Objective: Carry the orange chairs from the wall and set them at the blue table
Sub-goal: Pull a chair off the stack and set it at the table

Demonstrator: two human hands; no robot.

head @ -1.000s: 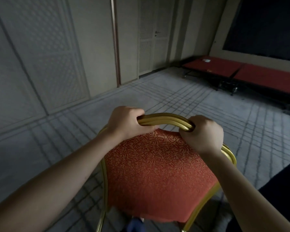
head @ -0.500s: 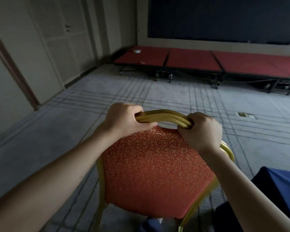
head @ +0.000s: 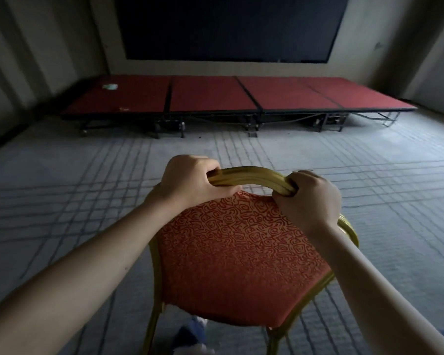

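Left hand [head: 190, 180] and right hand [head: 308, 201] apart, each clamped on the gold top rail [head: 249, 175] of the orange chair [head: 236, 257] below them; risk: its legs [head: 151, 326], mostly hidden beneath, could clip the shoe [head: 192, 329] or snag carpet [head: 62, 201], wrenching the rail free.

The left forearm [head: 69, 283] comes in from 8 o'clock and the right forearm [head: 385, 290] from 4 o'clock. Both are bare along their whole visible length, up to the picture's edge. The left hand [head: 190, 180] and right hand [head: 308, 198] are bare as well. At 6 o'clock, low in the view, a blurred shoe [head: 187, 334] shows dark blue with white patches.
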